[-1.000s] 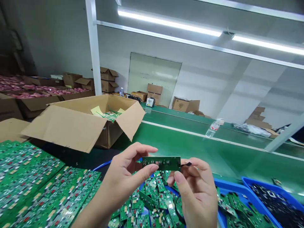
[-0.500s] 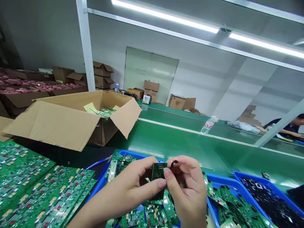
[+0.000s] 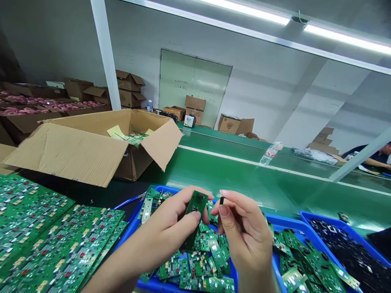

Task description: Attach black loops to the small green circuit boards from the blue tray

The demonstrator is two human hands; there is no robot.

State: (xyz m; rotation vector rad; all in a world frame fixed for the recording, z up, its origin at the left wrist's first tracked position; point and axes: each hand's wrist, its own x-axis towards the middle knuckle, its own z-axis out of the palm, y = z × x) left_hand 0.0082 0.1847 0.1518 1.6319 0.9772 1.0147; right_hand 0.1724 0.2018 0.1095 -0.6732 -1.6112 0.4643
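— How far along is it?
— The left hand [image 3: 171, 228] pinches a narrow circuit board [image 3: 194, 211] above the blue tray [image 3: 275, 221]. The right hand [image 3: 244, 228] fingers pinch a small black part [image 3: 221, 200] just beside it, not yet fitted.

The single head-worn view looks forward and slightly down from close behind the left hand [image 3: 171, 228] and right hand [image 3: 244, 236], whose fingers fill the lower centre. Beyond the fingertips it faces along a green conveyor belt [image 3: 232, 179] toward a far white wall [image 3: 275, 81].
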